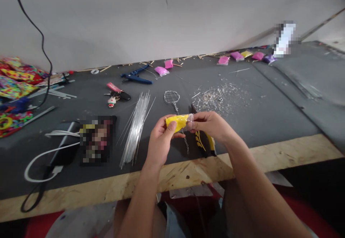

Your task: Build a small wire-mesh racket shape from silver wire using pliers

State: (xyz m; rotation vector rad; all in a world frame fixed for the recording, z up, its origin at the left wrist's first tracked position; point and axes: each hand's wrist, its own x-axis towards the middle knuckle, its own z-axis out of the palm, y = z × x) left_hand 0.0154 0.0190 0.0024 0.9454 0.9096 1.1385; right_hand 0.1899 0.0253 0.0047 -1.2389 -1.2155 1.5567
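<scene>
Between my two hands is a small yellow packet [178, 121] in clear plastic, held above the table's front. My left hand [161, 137] grips its yellow body, thumb across the near side. The fingers of my right hand [208, 123] pinch the clear plastic end. Behind and below the packet lies a racket-shaped wire piece [171, 97] with a round mesh head and twisted handle, partly hidden by my hands. Pliers with black and yellow handles [202, 145] lie beneath my right hand, their middle covered. Left of my left hand is a bundle of straight silver wires [137, 126].
Wire scraps [219, 99] are scattered to the right of the pliers. Blue pliers [137, 76], pink packets [161, 71] and keys [118, 95] lie further back. At left are a white cable [29, 162] and a power bank [63, 144]. A wooden strip [285, 151] edges the table.
</scene>
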